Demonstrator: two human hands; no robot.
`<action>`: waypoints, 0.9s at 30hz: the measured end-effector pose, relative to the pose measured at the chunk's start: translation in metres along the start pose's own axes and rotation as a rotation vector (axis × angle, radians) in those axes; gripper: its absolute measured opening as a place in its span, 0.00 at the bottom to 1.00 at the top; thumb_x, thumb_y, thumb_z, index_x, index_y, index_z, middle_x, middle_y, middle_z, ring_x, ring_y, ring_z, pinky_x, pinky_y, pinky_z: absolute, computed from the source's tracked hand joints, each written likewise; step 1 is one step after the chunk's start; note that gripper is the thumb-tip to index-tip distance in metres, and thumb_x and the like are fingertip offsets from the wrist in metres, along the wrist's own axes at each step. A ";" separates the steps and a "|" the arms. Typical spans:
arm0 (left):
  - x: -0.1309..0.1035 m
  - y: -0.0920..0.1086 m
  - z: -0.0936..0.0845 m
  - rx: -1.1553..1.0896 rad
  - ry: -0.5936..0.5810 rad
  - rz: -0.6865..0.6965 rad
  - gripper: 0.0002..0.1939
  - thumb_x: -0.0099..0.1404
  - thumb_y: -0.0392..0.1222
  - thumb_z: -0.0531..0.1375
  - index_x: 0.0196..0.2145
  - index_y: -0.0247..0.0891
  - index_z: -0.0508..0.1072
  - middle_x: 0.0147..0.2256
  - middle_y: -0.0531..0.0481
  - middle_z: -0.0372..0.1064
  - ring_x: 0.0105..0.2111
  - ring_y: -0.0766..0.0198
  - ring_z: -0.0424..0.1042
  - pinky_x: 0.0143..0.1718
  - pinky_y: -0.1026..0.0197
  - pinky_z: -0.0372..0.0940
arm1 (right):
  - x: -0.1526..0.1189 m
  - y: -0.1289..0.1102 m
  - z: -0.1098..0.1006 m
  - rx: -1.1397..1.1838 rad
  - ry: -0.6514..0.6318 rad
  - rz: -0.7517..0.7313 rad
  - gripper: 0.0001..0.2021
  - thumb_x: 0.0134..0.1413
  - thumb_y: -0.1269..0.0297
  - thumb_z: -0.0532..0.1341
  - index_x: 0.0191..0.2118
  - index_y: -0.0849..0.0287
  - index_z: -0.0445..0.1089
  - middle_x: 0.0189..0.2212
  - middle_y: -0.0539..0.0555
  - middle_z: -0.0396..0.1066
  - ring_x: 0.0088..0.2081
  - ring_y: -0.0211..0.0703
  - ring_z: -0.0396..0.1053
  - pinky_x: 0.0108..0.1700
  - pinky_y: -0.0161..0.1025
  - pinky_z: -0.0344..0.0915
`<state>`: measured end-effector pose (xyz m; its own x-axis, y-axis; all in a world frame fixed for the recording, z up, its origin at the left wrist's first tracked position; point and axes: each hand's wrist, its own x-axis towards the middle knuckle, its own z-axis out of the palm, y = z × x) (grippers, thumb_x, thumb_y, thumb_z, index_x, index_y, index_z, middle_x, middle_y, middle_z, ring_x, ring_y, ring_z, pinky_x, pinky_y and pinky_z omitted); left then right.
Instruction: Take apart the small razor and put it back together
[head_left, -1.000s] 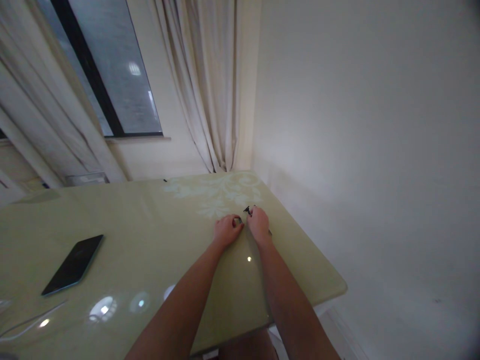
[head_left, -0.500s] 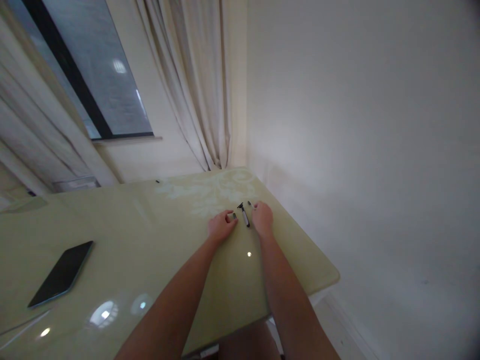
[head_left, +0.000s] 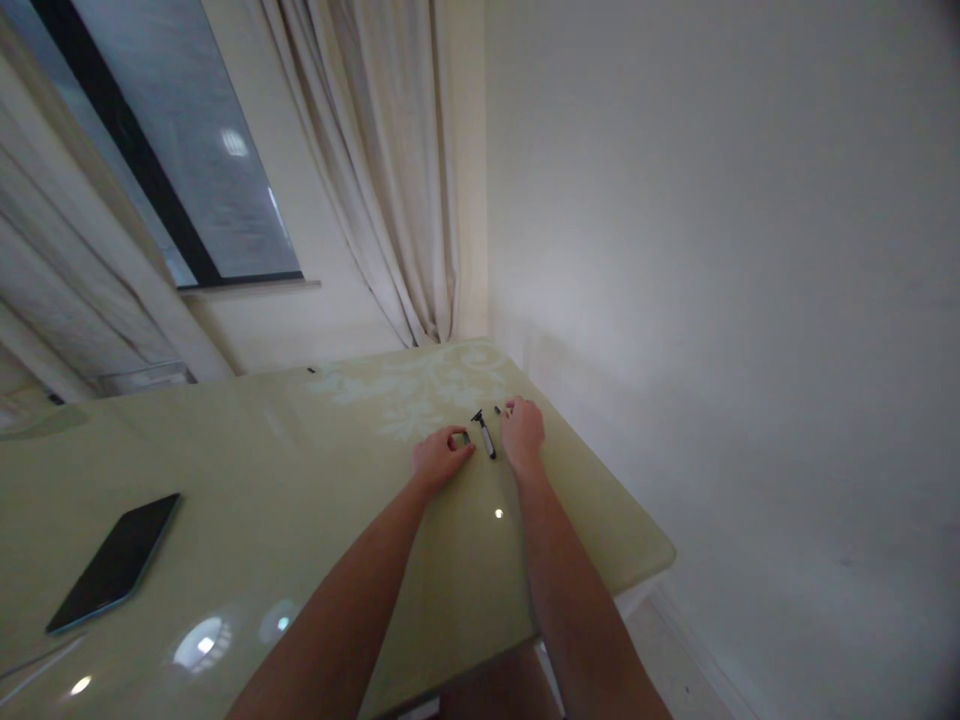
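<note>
A razor with a dark head and a grey-and-black handle lies on the pale green table, between my two hands. My left hand rests just left of it, thumb and fingers curled round a small dark flat piece whose kind is too small to make out. To the right of the razor, my right hand is closed, with a small dark-tipped piece poking out at its fingertips. The rest of that piece is hidden by the fingers.
A black tablet lies on the table at the left. Near the back edge sits a tiny dark object. The wall runs along the table's right side, and curtains hang behind it.
The left fingers have closed slightly further round the dark piece, which has turned a little. My right fingers have shifted on the dark-tipped piece. The razor lies as before.
</note>
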<state>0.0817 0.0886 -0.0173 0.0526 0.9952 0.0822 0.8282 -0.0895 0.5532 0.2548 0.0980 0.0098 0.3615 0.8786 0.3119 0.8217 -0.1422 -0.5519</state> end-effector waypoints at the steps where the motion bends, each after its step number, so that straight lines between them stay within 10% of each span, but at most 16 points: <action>1: -0.001 0.001 0.000 -0.008 -0.001 0.009 0.21 0.64 0.52 0.64 0.53 0.45 0.78 0.35 0.50 0.78 0.39 0.57 0.76 0.42 0.57 0.64 | 0.000 -0.001 0.000 0.012 0.011 -0.010 0.10 0.64 0.69 0.59 0.46 0.59 0.76 0.45 0.61 0.76 0.47 0.50 0.72 0.44 0.38 0.62; 7: -0.011 -0.027 -0.025 -0.092 0.016 0.095 0.20 0.64 0.49 0.64 0.51 0.41 0.77 0.41 0.48 0.76 0.36 0.62 0.75 0.41 0.61 0.68 | -0.006 -0.010 0.012 -0.005 -0.104 -0.038 0.09 0.67 0.64 0.58 0.45 0.59 0.76 0.42 0.59 0.76 0.42 0.46 0.73 0.41 0.37 0.61; 17: -0.060 -0.194 -0.120 0.066 0.263 -0.007 0.21 0.62 0.58 0.61 0.45 0.44 0.80 0.52 0.44 0.75 0.53 0.50 0.74 0.60 0.51 0.64 | -0.020 -0.020 0.031 0.128 -0.332 -0.193 0.08 0.55 0.76 0.63 0.40 0.60 0.76 0.37 0.55 0.79 0.39 0.42 0.75 0.41 0.35 0.65; 27: -0.049 -0.196 -0.118 0.034 0.219 -0.053 0.24 0.65 0.56 0.59 0.53 0.43 0.78 0.59 0.45 0.73 0.58 0.49 0.72 0.61 0.51 0.64 | -0.088 -0.140 0.087 0.335 -0.390 -0.383 0.05 0.53 0.74 0.64 0.35 0.58 0.71 0.33 0.51 0.75 0.35 0.40 0.71 0.38 0.34 0.63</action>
<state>-0.1494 0.0529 -0.0316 -0.1107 0.9660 0.2336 0.8453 -0.0321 0.5333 0.0698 0.0797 -0.0079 -0.1689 0.9492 0.2654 0.6561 0.3092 -0.6884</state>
